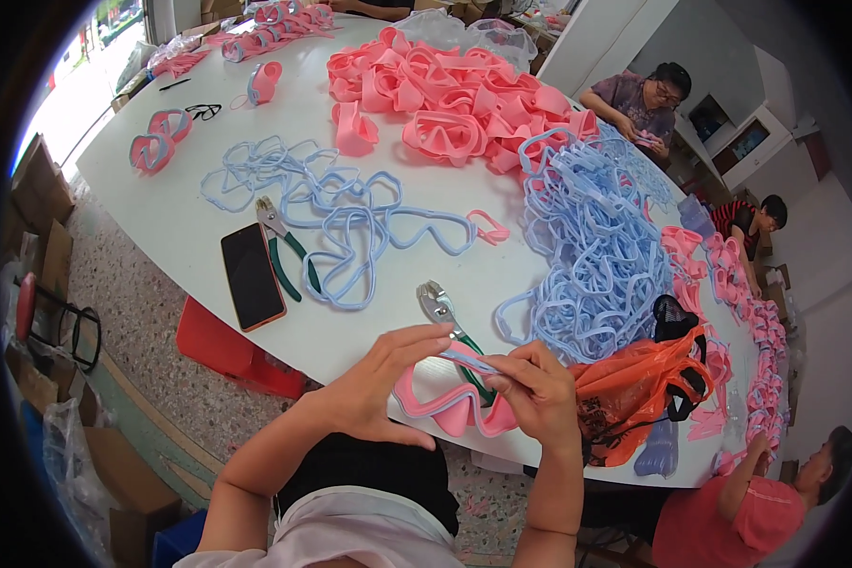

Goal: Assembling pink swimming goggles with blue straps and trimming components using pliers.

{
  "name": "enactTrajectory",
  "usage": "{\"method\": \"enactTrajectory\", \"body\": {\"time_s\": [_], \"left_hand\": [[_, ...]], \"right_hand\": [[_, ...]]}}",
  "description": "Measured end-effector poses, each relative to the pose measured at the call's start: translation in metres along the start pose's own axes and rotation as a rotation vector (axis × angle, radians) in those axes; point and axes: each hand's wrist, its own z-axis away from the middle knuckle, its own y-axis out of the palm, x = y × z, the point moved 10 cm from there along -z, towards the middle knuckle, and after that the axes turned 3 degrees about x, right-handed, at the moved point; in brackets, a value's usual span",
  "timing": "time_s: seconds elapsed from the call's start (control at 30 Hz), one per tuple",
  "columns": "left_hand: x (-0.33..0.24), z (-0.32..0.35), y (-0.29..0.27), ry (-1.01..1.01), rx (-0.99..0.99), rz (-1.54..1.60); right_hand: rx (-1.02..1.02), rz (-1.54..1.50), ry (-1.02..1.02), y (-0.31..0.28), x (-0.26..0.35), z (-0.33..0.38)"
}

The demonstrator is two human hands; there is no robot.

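Near the table's front edge I hold a pink diving mask skirt (456,418) with a light blue frame ring (426,408) running along its rim. My right hand (542,390) pinches the upper right of the rim between thumb and fingers. At the opposite side, my left hand (374,383) spans the mask, its fingers stretched along the top and its thumb below. Just beyond the mask lie green-handled pliers (437,305), partly hidden by it. Loose blue frame rings (350,237) lie farther off, beside a second pair of pliers (289,248).
A phone (253,276) lies at the left edge. Big heaps of pink skirts (445,85) and blue rings (596,256) cover the far and right parts of the table. An orange bag (634,393) sits by my right hand. Several people work around the table; a red stool (232,350) stands below.
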Motion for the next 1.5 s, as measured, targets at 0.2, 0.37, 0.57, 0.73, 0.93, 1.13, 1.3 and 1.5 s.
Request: {"method": "enactTrajectory", "body": {"time_s": [0.2,0.37,0.57,0.73,0.93,1.13,1.3,1.5], "left_hand": [[0.002,0.005,0.005,0.194,0.082,-0.304],[0.007,0.018,-0.01,0.247,-0.082,-0.321],[0.009,0.02,-0.013,0.22,-0.182,-0.388],[0.02,0.023,-0.016,0.176,-0.235,-0.443],[0.017,0.034,-0.026,0.269,-0.394,-0.37],[0.018,0.031,-0.019,0.204,-0.255,-0.406],[0.033,0.02,-0.006,0.079,-0.189,-0.148],[0.059,0.03,-0.007,-0.075,-0.286,-0.049]], "right_hand": [[0.093,-0.13,0.106,0.006,-0.01,-0.003],[-0.029,-0.341,0.116,-0.006,-0.016,0.009],[-0.033,-0.234,0.312,0.0,-0.03,0.024],[-0.131,-0.089,0.308,-0.003,-0.025,0.014],[-0.167,0.008,0.209,-0.006,-0.01,0.012],[-0.193,0.098,0.232,-0.007,-0.012,0.018],[-0.169,0.022,0.219,-0.012,-0.015,0.025],[-0.309,0.213,0.267,-0.071,-0.018,0.056]]}}
